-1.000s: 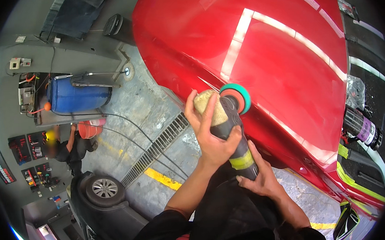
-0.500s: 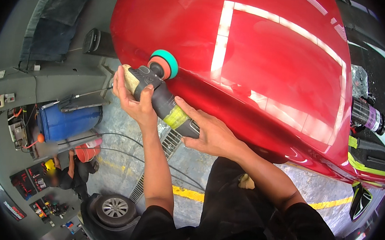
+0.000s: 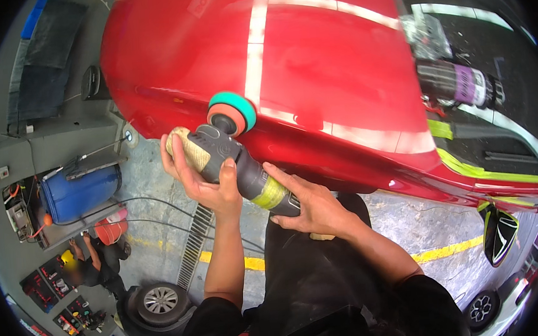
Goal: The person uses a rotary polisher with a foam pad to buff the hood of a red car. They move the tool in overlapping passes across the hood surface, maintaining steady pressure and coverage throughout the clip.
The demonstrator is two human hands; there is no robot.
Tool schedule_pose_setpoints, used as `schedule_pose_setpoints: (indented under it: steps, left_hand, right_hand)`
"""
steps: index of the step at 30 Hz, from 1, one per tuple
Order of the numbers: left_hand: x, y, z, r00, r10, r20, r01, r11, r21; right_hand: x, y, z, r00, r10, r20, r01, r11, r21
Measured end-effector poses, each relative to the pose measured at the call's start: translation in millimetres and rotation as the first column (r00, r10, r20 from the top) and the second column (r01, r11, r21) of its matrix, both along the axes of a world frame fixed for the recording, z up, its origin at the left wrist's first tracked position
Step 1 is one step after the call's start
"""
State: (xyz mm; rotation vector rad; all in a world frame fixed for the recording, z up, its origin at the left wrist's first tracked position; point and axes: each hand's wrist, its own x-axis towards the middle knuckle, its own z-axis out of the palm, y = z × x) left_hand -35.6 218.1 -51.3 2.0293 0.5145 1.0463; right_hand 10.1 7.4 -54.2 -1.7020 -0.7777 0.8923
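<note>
A dark corded-looking polisher [image 3: 236, 159] with yellow-green tape round its body is held in both my hands. My left hand [image 3: 211, 187] wraps the head end, thumb on top, over a tan wrapped cover [image 3: 191, 150]. Around the rear body closes my right hand [image 3: 318, 208], its index finger stretched along the casing. The round pad [image 3: 235, 110], teal and orange, is at the lower edge of a glossy red car hood [image 3: 336, 57]; whether it touches the paint I cannot tell. White bands of light reflect on the hood.
A purple-labelled bottle [image 3: 466, 85] lies by the windshield, near yellow-green masking tape [image 3: 468, 166]. Black cables [image 3: 159, 200] cross the floor near a drain grate [image 3: 194, 245]. A blue barrel [image 3: 83, 193], another person [image 3: 98, 264] and a car wheel [image 3: 162, 303] are at left.
My view has swung right, so the red car sits farther left. The polisher has moved rightward along the hood's edge. Both hands keep their hold on it.
</note>
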Motion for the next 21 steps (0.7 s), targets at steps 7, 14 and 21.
schedule_pose_setpoints:
  steps: [7,14,21]
  left_hand:
    - [-7.6,-156.3,-7.9,0.999,-0.036,-0.008,0.036,0.995,0.090]
    - [-6.5,-266.2,-22.4,0.992,-0.125,0.013,0.119,0.967,0.226]
    - [1.8,-348.0,-21.7,0.970,-0.238,0.043,0.212,0.921,0.327]
  right_hand:
    - [-10.3,-158.1,-20.2,0.998,0.004,0.061,-0.001,0.998,-0.055]
    - [-18.9,-266.1,-65.4,0.980,-0.142,0.141,0.126,0.985,0.114]
    - [-31.4,-345.3,-98.7,0.954,-0.241,0.177,0.208,0.960,0.186]
